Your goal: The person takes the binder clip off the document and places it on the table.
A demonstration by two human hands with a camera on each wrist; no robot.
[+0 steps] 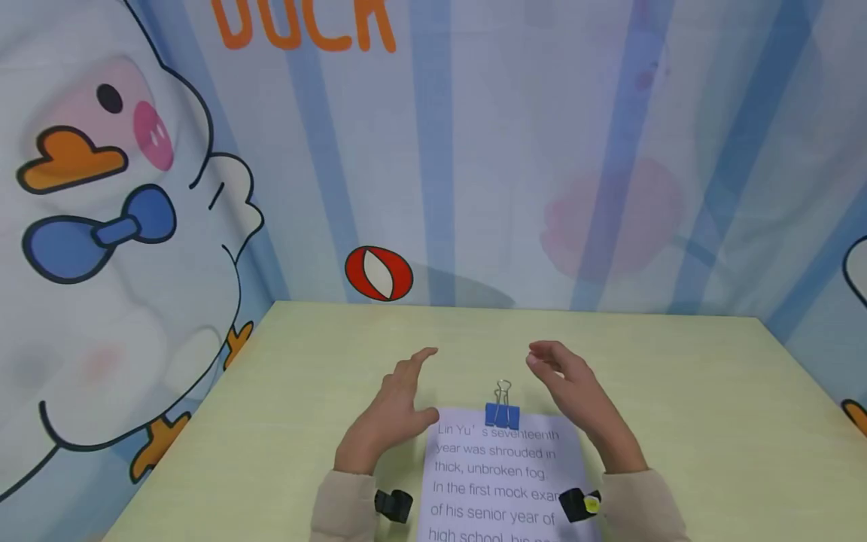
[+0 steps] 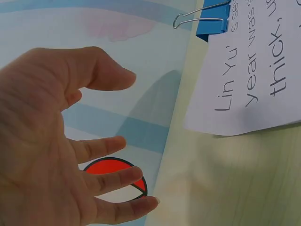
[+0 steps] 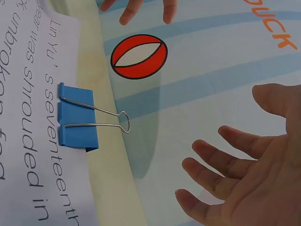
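Note:
A blue binder clip (image 1: 503,416) with silver wire handles grips the top edge of a printed sheet of paper (image 1: 501,482); whether more sheets lie beneath cannot be told. Left of the clip, my left hand (image 1: 393,414) hovers with fingers spread and thumb apart, holding nothing. My right hand (image 1: 585,395) is raised to the clip's right, its fingers loosely bent and nothing in them. In the right wrist view the clip (image 3: 77,117) stands apart from the right hand (image 3: 254,179). The left wrist view shows the left hand (image 2: 51,136) away from the paper (image 2: 254,84).
The paper lies on a pale yellow table (image 1: 677,391). Behind the table hangs a striped blue and white backdrop (image 1: 488,150) with a printed duck (image 1: 88,316) and a red and white ball (image 1: 379,273). Each wrist wears a small black device (image 1: 394,506).

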